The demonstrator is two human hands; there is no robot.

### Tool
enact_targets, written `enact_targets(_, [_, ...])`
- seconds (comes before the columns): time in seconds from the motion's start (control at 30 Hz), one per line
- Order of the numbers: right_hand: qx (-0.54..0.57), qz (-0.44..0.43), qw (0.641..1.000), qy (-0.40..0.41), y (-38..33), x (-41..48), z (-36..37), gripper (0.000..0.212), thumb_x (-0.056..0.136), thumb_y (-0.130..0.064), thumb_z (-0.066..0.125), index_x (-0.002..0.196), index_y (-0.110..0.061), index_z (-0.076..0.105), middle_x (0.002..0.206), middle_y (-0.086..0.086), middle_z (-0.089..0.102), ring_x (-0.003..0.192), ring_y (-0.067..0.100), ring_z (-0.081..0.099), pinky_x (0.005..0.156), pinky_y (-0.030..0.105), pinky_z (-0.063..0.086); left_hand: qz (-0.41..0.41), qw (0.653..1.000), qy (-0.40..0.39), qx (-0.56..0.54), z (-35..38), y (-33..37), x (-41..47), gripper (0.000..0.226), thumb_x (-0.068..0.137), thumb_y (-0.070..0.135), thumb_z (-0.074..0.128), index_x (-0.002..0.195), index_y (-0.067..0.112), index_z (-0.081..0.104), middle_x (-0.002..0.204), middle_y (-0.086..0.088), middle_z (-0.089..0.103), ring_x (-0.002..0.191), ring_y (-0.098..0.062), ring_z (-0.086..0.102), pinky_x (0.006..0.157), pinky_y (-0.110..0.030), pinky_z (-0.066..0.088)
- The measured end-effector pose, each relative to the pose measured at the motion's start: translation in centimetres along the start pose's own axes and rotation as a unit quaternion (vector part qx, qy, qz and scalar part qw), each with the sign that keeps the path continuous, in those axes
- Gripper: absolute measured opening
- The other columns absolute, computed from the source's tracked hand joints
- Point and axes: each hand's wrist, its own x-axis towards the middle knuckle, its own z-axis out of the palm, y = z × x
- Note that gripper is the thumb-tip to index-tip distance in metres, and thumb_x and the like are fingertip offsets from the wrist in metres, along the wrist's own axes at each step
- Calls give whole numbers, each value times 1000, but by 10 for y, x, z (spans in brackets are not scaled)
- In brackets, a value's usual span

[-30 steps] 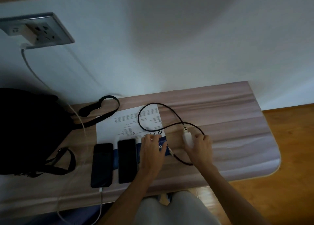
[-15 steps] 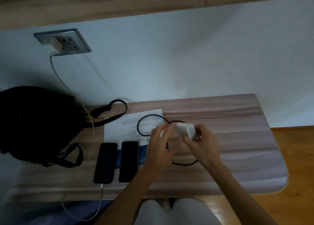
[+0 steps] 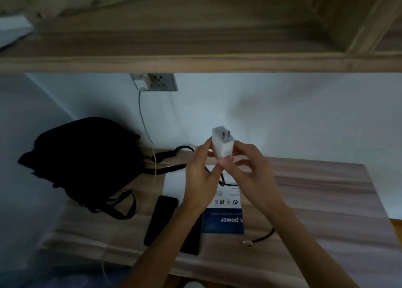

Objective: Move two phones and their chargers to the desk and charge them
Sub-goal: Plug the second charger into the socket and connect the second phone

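A: What sits on the wood-grain table (image 3: 315,200)?
B: A black slab phone (image 3: 159,220) by a blue-and-white paper sheet (image 3: 224,221) reading "power".
A: And the hands?
B: Left hand (image 3: 201,179) and right hand (image 3: 253,174) fingers pinch a white two-pronged charger block (image 3: 221,144) above the table.

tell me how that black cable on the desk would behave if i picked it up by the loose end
The black cable would probably flop and trail, since it already curves loosely across the desk. It looks thin, so likely light. Its other end seems to lead toward the white charger, so pulling may tug that.
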Motion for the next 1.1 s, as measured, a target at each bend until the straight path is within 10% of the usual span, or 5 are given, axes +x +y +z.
enact_targets(0.37, [29,-33,993,-106,-34,67,103,54,96,-21,63,146,-28,44,130,-10,64,113,4,64,93,24,53,-103,993,16,-50,-114,-5,75,43,95,53,54,99,16,76,90,-6,79,88,-22,75,89,-50,59])
enact_targets(1.1, [-67,4,997,48,-41,140,164,45,95,-26,64,136,-13,57,113,12,72,98,19,70,89,42,57,-171,978,-2,-121,-138,-17,147,46,96,54,55,84,15,75,82,-8,72,76,-20,70,69,-34,63])
